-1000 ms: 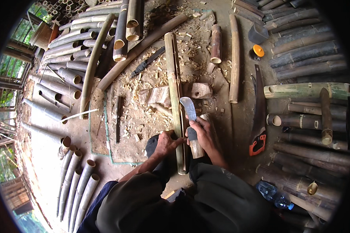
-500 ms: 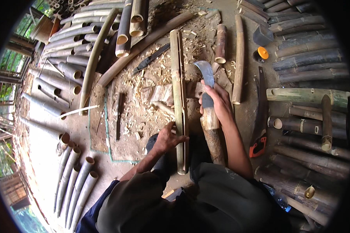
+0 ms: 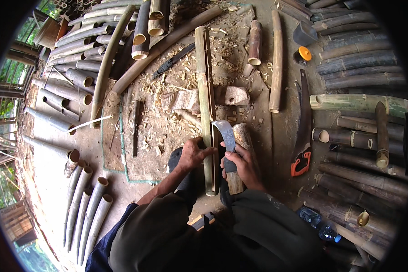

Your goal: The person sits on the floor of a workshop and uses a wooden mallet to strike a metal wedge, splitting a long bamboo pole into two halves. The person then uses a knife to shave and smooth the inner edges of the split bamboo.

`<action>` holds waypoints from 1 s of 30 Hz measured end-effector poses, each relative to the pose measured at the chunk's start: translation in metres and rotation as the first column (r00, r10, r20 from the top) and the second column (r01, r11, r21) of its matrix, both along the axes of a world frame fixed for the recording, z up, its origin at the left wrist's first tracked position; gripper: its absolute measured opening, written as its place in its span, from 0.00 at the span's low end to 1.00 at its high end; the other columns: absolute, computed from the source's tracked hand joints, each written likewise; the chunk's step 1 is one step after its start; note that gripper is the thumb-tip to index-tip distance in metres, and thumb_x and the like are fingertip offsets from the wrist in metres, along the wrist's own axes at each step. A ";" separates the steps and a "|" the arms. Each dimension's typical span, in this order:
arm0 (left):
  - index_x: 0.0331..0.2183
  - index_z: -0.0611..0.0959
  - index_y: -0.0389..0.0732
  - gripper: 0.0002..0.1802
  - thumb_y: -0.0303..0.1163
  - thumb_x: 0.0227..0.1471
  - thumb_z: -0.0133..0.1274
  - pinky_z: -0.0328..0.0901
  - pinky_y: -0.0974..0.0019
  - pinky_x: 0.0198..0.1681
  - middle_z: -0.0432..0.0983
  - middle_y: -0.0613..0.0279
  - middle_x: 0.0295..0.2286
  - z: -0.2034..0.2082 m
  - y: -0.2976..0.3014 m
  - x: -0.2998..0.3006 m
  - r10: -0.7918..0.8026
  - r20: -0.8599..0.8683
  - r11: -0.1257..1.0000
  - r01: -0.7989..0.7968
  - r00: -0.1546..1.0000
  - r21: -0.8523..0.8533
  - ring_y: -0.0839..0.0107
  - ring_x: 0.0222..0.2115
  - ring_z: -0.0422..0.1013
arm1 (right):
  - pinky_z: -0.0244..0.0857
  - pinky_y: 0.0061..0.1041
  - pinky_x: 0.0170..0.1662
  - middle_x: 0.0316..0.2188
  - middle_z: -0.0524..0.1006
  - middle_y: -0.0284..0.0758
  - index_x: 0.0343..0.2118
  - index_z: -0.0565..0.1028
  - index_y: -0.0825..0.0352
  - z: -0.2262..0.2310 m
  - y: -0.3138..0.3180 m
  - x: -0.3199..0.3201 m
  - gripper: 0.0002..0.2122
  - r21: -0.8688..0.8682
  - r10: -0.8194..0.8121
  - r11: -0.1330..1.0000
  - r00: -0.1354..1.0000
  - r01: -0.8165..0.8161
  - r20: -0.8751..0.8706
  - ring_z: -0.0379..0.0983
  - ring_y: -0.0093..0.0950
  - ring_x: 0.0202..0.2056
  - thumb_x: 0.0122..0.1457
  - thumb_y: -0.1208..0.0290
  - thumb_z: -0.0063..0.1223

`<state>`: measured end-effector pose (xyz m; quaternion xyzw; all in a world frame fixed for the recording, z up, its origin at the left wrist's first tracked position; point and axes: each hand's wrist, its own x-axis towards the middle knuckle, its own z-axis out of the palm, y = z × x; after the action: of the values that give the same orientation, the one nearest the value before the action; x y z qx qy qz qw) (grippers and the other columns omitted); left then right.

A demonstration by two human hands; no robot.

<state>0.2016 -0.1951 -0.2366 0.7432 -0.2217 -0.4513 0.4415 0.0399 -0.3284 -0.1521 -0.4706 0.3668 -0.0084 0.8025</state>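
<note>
A long bamboo tube [image 3: 202, 86] with a lengthwise slot along its right side stands nearly in line with my body, over a notched wooden block [image 3: 181, 100]. My left hand [image 3: 193, 155] is closed round its lower part, thumb across the slotted side. In my right hand [image 3: 244, 167] is a billhook [image 3: 225, 135] with a hooked blade, dark wrapping and a pale wooden handle. Its blade tip lies at or very close to the slot, just above my left hand; contact is unclear. Beyond my right hand, a short log [image 3: 243, 135] is partly covered.
Wood shavings litter the mat [image 3: 111, 156] ahead. A dark sheath-like tool [image 3: 173, 61] and a narrow blade [image 3: 135, 131] lie on it. To the right are a handsaw [image 3: 305, 109] with orange grip and stacked bamboo [image 3: 358, 102]. More tubes [image 3: 95, 211] lean left. A plastic bottle [image 3: 319, 224] lies lower right.
My right hand has brought the billhook down and left, from above the block to the slot near my left hand. The left hand keeps its grip. The whole view has shifted slightly.
</note>
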 end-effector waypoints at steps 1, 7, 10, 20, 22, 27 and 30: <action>0.38 0.86 0.32 0.25 0.43 0.47 0.70 0.72 0.60 0.32 0.83 0.52 0.26 0.004 -0.001 0.000 -0.003 -0.008 1.000 0.003 1.000 0.016 0.69 0.24 0.77 | 0.68 0.25 0.22 0.25 0.76 0.37 0.58 0.70 0.71 0.001 -0.002 0.003 0.20 0.011 -0.009 1.000 1.000 0.009 0.002 0.73 0.25 0.18 0.66 0.68 0.50; 0.39 0.86 0.32 0.24 0.42 0.47 0.70 0.71 0.62 0.29 0.82 0.53 0.23 0.001 0.001 0.000 -0.001 -0.039 0.999 0.003 0.999 0.048 0.72 0.22 0.75 | 0.69 0.28 0.19 0.22 0.77 0.39 0.57 0.71 0.72 -0.009 -0.016 0.030 0.20 0.084 -0.067 0.995 0.996 0.062 0.060 0.74 0.29 0.16 0.65 0.66 0.50; 0.38 0.86 0.32 0.24 0.42 0.47 0.70 0.71 0.63 0.27 0.81 0.54 0.22 -0.002 0.000 -0.001 -0.006 -0.031 1.000 0.006 1.000 0.021 0.73 0.20 0.75 | 0.70 0.28 0.20 0.22 0.77 0.39 0.57 0.71 0.72 -0.008 -0.022 0.031 0.20 0.088 -0.051 0.995 0.998 0.047 0.048 0.74 0.29 0.16 0.65 0.67 0.50; 0.35 0.86 0.31 0.24 0.43 0.46 0.71 0.69 0.63 0.25 0.80 0.55 0.20 -0.009 0.001 0.007 -0.048 0.040 0.999 0.047 0.998 0.019 0.73 0.19 0.73 | 0.69 0.28 0.19 0.21 0.77 0.38 0.53 0.73 0.72 -0.027 -0.026 0.055 0.18 -0.038 -0.072 0.996 0.988 0.078 0.135 0.73 0.28 0.15 0.64 0.67 0.52; 0.33 0.86 0.30 0.24 0.44 0.45 0.72 0.69 0.61 0.26 0.79 0.55 0.20 -0.002 -0.006 0.008 -0.090 0.068 0.995 0.087 0.994 0.045 0.72 0.19 0.73 | 0.70 0.28 0.19 0.21 0.77 0.37 0.50 0.75 0.70 -0.036 -0.055 0.093 0.15 -0.090 -0.197 0.972 0.965 0.215 0.174 0.73 0.29 0.15 0.64 0.66 0.53; 0.33 0.88 0.32 0.24 0.45 0.45 0.70 0.69 0.62 0.30 0.80 0.58 0.21 0.002 -0.012 0.011 -0.163 0.135 0.981 0.146 0.977 0.128 0.72 0.23 0.74 | 0.70 0.29 0.19 0.21 0.77 0.37 0.49 0.75 0.68 -0.005 -0.140 0.130 0.16 -0.207 -0.166 0.955 0.963 0.211 0.213 0.73 0.29 0.15 0.64 0.63 0.54; 0.41 0.85 0.31 0.29 0.46 0.47 0.70 0.71 0.61 0.34 0.82 0.52 0.27 -0.002 -0.004 0.015 -0.147 0.003 0.988 0.147 0.989 0.039 0.68 0.28 0.77 | 0.69 0.27 0.19 0.22 0.77 0.38 0.56 0.72 0.70 0.019 -0.109 0.101 0.20 -0.218 -0.073 0.969 0.977 0.118 0.202 0.73 0.28 0.16 0.65 0.64 0.52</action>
<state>0.2166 -0.1995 -0.2387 0.7344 -0.2685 -0.4846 0.3920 0.1405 -0.4376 -0.1334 -0.5386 0.3065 -0.1348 0.7731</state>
